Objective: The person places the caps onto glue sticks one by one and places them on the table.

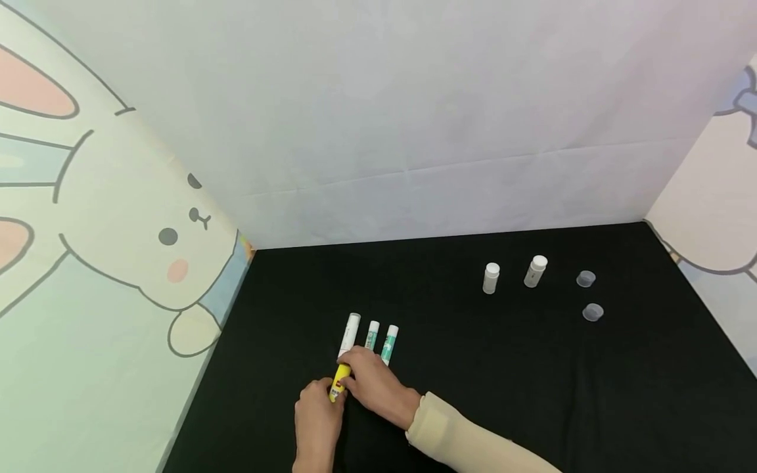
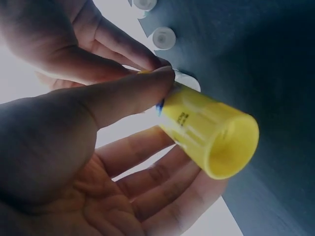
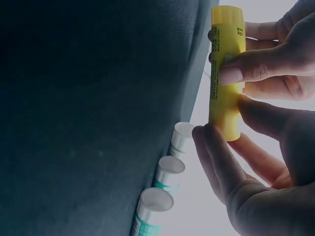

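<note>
I am seeing both hands closing on the yellow glue stick (image 1: 340,381). The left hand (image 1: 316,420) is pinching its near end, thumb (image 2: 123,96) pressing on top and fingers cupping loosely underneath. The right hand (image 1: 372,384) is gripping the far end between thumb and fingertips (image 3: 236,71), so each grip is curled round the same tube. The stick's long axis is running away from me and slightly right, low over the worktop (image 1: 532,394), roughly in line with the three sticks lying ahead. The white glue stick (image 1: 350,334) is lying just beyond the right hand, nearly end to end with the yellow one; two green-labelled glue sticks (image 1: 381,341) are lying side by side just right of it. The right hand is nearer to that row.

The worktop is wearing a black cloth. Well apart, far right, two small white-capped bottles (image 1: 514,274) are standing upright beside two clear caps (image 1: 589,295). Pale walls with a cartoon rabbit (image 1: 148,236) are enclosing the space.
</note>
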`<state>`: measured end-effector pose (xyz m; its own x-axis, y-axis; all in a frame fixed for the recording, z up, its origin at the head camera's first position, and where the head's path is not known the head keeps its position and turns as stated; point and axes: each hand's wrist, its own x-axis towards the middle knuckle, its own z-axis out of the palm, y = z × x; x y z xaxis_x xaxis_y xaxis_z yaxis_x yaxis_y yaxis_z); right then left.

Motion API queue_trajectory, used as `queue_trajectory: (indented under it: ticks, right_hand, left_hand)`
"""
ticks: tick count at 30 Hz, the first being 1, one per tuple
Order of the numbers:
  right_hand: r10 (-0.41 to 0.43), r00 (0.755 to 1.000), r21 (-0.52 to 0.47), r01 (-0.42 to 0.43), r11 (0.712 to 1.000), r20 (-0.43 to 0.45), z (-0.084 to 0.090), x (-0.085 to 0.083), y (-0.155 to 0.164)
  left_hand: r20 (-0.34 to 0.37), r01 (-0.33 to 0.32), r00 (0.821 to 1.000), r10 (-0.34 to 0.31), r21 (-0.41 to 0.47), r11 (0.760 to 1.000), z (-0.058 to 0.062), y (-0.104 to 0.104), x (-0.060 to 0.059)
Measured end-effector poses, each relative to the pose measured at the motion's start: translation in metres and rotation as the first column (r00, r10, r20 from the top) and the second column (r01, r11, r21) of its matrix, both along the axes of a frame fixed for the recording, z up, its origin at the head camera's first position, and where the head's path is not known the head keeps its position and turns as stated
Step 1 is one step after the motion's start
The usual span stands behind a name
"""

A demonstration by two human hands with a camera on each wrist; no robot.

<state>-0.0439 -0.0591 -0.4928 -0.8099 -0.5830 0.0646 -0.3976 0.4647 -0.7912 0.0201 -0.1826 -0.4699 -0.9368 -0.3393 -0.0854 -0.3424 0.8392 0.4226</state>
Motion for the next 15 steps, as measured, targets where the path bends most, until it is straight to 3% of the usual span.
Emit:
queue_trajectory:
  ticks: [8,15]
  right_hand:
    - [0.039,0.999,0.093,-0.036,0.995,-0.030,0.000,0.001,-0.011]
    - [0.043,0.998,0.110,-0.038,0.993,-0.038,-0.002,0.002,-0.019]
  left_hand:
    - [0.032,-0.018,0.999,0.018,-0.001,1.000,-0.003,-0.005,0.000]
    - [0.050,-0.030,0.998,0.031,-0.022,0.999,-0.005,-0.008,0.000]
